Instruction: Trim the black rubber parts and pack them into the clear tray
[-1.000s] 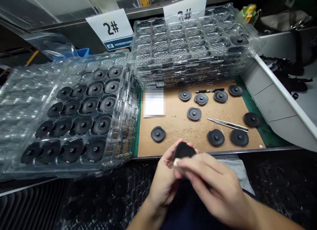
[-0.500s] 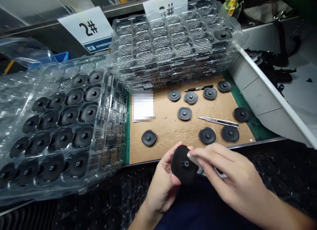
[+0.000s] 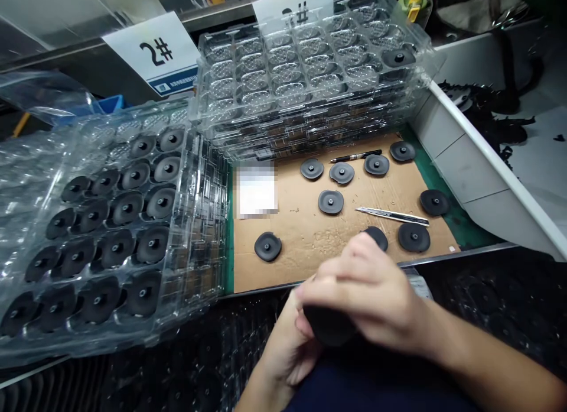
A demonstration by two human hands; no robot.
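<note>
Both my hands meet low in the middle of the view around one black round disc. My left hand cups it from below with fingers curled. My right hand lies over its top, fingers wrapped across it, hiding most of the disc. Just beyond my hands lies a brown cardboard sheet with several more black discs scattered on it. One disc lies nearest on the left.
A clear blister tray on the left holds several black discs in pockets. A stack of clear trays stands behind the cardboard. A utility knife and a pen lie on the cardboard. A white bin wall slopes at right.
My right hand has swung over the disc and now covers it, and the disc has dropped lower toward me. Half a second ago its face with the centre hub was showing.
</note>
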